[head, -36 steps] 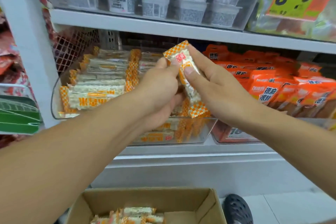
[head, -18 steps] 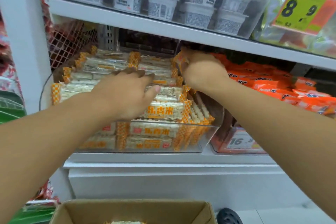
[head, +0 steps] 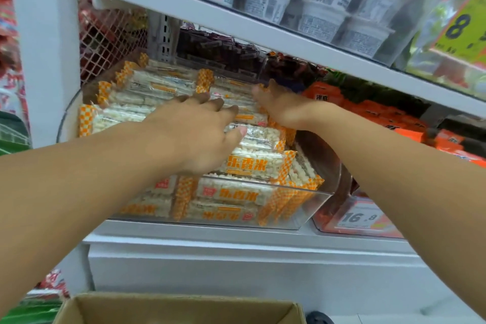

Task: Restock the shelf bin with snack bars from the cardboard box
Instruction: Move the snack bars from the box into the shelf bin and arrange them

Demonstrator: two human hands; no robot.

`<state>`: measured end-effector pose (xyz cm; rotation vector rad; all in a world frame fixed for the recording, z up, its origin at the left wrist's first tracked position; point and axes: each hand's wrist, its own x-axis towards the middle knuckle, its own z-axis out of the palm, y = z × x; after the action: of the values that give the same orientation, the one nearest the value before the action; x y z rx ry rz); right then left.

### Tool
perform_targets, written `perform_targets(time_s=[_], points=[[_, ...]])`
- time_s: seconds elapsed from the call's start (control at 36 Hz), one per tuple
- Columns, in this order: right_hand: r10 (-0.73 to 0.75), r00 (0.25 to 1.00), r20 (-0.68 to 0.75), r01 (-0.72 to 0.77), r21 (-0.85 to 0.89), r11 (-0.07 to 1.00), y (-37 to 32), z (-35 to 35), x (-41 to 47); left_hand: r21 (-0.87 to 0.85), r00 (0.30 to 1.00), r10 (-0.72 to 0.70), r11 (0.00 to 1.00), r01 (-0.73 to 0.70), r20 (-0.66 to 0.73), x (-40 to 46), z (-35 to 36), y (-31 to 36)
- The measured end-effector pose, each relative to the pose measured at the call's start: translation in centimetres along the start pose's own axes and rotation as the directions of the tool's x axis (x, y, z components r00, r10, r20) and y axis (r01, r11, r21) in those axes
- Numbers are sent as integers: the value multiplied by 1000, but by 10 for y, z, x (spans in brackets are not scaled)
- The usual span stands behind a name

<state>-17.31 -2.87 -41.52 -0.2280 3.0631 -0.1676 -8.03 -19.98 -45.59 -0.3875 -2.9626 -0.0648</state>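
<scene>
Both my hands went deeper into the shelf bin. Left hand lies flat on snack bars; right hand's fingers I can't tell. Bin looks nearly full; cardboard box waits below.

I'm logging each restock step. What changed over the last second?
The bar held up between both hands went into the clear bin. The left hand now rests flat on the snack bars; the right hand reaches toward the bin's back. Bin and cardboard box stayed put.
</scene>
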Motion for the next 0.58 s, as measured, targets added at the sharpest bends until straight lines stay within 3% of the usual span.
perform_targets(time_s=[0.22, 0.33, 0.44, 0.58], points=[[-35, 992, 123, 38, -27, 999, 7, -2, 8, 17, 1000, -3, 1000, 3, 4, -2, 0, 1], [-41, 980, 195, 14, 141, 990, 2, -5, 7, 16, 1000, -6, 1000, 6, -1, -2, 0, 2], [-12, 989, 149, 1, 73, 997, 0, -2, 6, 10, 1000, -13, 1000, 13, -2, -4, -1, 3], [-54, 995, -81, 61, 92, 994, 7, 3, -10, 9, 1000, -13, 1000, 13, -19, -4, 1, 3]])
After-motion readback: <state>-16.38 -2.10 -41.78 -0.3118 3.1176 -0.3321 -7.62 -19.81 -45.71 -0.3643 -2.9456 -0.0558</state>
